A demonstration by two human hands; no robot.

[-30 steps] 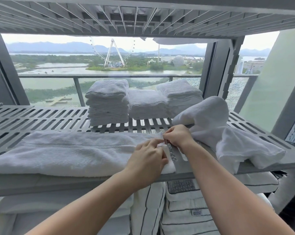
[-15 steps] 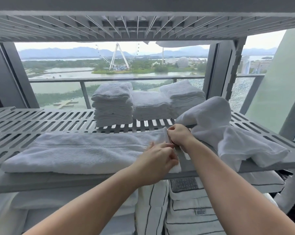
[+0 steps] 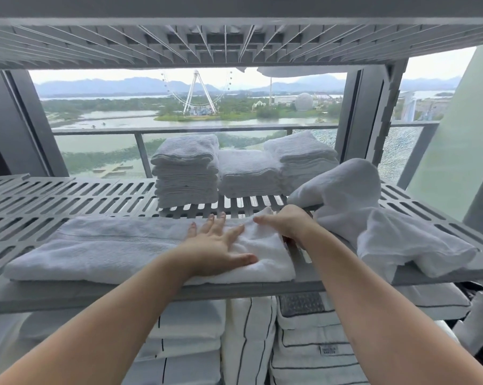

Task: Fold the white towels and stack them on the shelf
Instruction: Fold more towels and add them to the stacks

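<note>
Towel (image 3: 118, 245) lies long-folded along shelf (image 3: 68, 198) front edge. Left hand (image 3: 218, 245) flat on it, fingers (image 3: 210, 225) spread; right hand (image 3: 287, 223) at its right end (pinching or not, cannot tell). Likely risk: uneven pull skews fold, or drags it off edge.

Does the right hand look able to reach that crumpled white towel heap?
Probably yes: the right hand, gripping the long folded white towel, sits beside the crumpled white towel heap with nothing between.
</note>
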